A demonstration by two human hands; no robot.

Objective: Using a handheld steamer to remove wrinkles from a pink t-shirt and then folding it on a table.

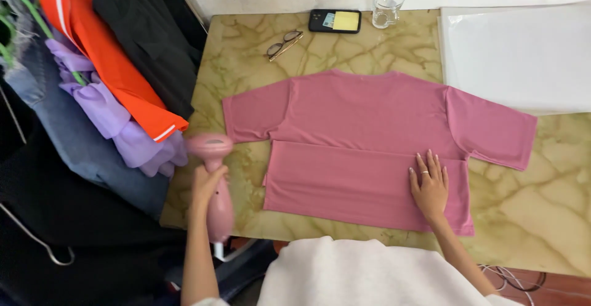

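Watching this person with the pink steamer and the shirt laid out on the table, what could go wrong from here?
The right hand lies flat on the pink T-shirt; if the garment steamer in the left hand passes close, steam might scald the fingers. The steamer is held off the table's left edge beside hanging clothes, so it could snag or dampen them. The eyeglasses, phone and drinking glass near the collar could get knocked.

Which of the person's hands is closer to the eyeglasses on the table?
Left. The left hand grips a pink steamer at the table's left edge, below the eyeglasses. The right hand lies flat on the pink shirt, farther down and to the right.
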